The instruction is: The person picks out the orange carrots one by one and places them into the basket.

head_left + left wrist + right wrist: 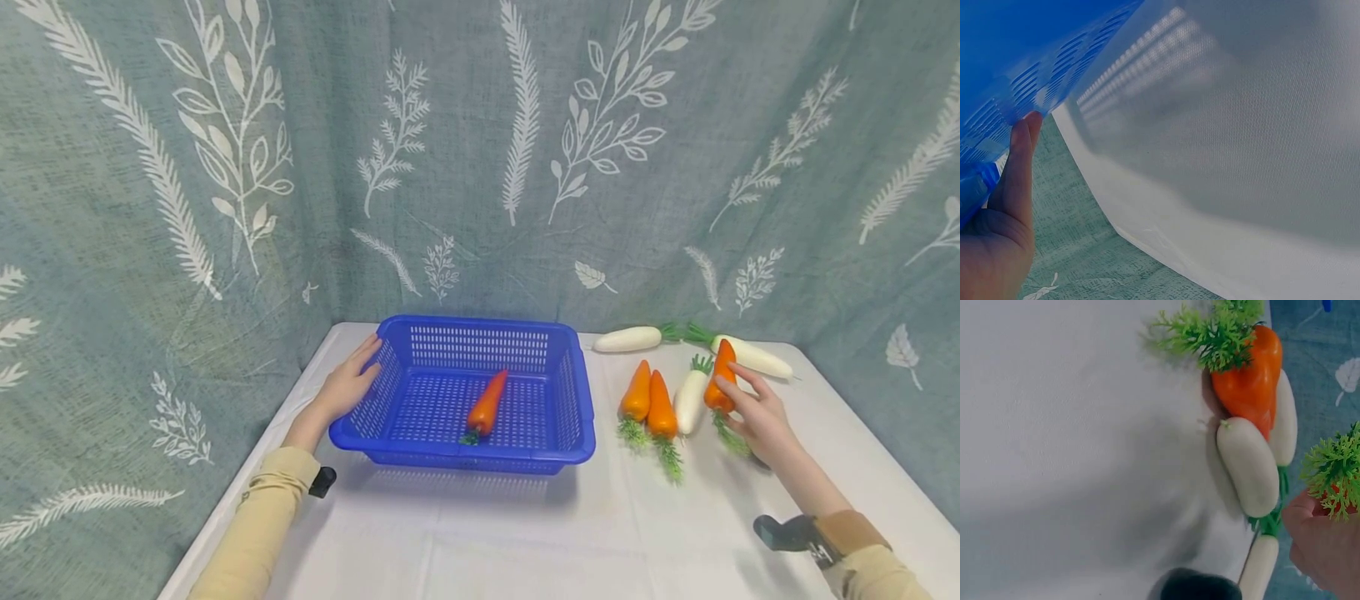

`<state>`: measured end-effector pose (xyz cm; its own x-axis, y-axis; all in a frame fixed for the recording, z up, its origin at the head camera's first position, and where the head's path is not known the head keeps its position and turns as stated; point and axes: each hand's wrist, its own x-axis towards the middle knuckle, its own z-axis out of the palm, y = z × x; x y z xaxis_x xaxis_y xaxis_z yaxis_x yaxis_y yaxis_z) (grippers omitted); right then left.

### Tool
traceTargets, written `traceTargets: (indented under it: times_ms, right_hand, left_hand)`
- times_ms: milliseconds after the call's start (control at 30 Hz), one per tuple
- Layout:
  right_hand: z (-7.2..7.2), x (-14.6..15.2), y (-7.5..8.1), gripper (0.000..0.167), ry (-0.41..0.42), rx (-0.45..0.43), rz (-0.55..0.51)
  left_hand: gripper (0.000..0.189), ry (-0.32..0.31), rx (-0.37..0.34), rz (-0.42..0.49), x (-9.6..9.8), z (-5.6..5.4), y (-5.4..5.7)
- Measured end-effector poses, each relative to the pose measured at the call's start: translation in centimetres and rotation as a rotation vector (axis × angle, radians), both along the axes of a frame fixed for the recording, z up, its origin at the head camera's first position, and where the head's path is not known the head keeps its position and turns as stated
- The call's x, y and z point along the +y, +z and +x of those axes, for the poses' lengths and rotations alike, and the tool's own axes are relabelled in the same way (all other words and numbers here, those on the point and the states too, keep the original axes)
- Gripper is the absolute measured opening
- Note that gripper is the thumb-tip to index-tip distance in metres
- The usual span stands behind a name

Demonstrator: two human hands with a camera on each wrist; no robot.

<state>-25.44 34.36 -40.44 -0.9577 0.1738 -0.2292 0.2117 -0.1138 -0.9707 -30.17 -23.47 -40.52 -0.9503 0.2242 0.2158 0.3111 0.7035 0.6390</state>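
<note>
My left hand [345,386] grips the left rim of a blue plastic basket [462,454], its fingers along the side wall in the left wrist view. One orange-red carrot [488,406] lies inside the basket. On the right, my right hand [761,414] pinches another orange carrot [722,375], tip up and green leaves hanging down. In the right wrist view those leaves [1335,472] hide most of it. Beside it lie a white radish [690,402] and two orange carrots, one left [637,392] and one right [661,408], side by side.
Two more white radishes lie behind, one left [628,339] and one right [756,358], leaf ends facing. A dark rounded thing [1200,585] shows at the bottom of the right wrist view. The white table [480,533] meets a leaf-patterned green curtain [480,250] behind.
</note>
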Motion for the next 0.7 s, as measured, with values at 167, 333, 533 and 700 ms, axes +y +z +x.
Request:
traceTargets:
  times_ms: [167,333,533,700]
  right_hand:
    - [0.1,-0.8,0.4,0.033,0.019,0.014,-0.007]
    - [0.2,-1.4,0.5,0.045,0.049,0.010,0.032]
    - [0.0,-1.9,0.5,0.046,0.078,0.014,0.014]
    - [-0.2,-2.7,0.6,0.041,0.086,0.025,-0.013]
  left_hand:
    - [0.049,0.002,-0.004,-0.002,-0.1,-0.1,0.0]
    - [0.050,0.000,-0.014,0.004,-0.1,-0.1,-0.1]
    - [0.050,-0.006,-0.006,-0.004,-0.1,-0.1,-0.1]
    - [0.049,-0.007,0.007,-0.012,-0.1,-0.1,0.0]
